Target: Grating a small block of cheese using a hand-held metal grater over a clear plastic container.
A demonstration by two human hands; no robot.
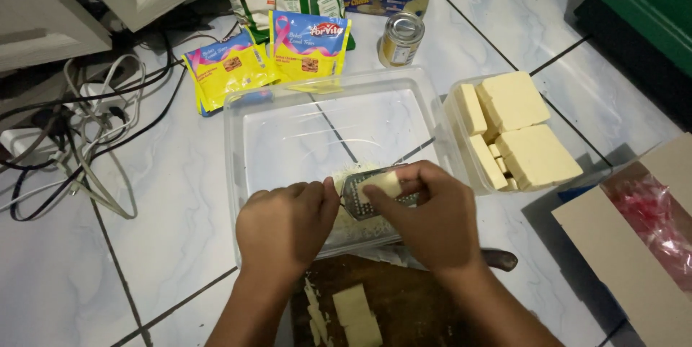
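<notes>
- I read this as the grating step: my left hand (285, 226) is closed around one end of the small flat metal grater (367, 199), steadying it over the near edge of the clear rectangular plastic tub (249, 113) on the white tiled floor (173, 203).
- My right hand (432, 214) pinches a small pale yellow block of cheese (383, 183) against the grater's face, fingers curled tightly over it.
- A heap of pale cheese shreds (346, 221) lies in the tub just under the grater, mostly hidden by my hands.
- The piece looks small, so my judgement is that the next stroke needs fingertips kept off the holes.
- More cut slices (357, 314) sit on the dark wooden board (404, 304) beside my wrists; a second clear tub of large cheese blocks (515, 138) stands to the right.
</notes>
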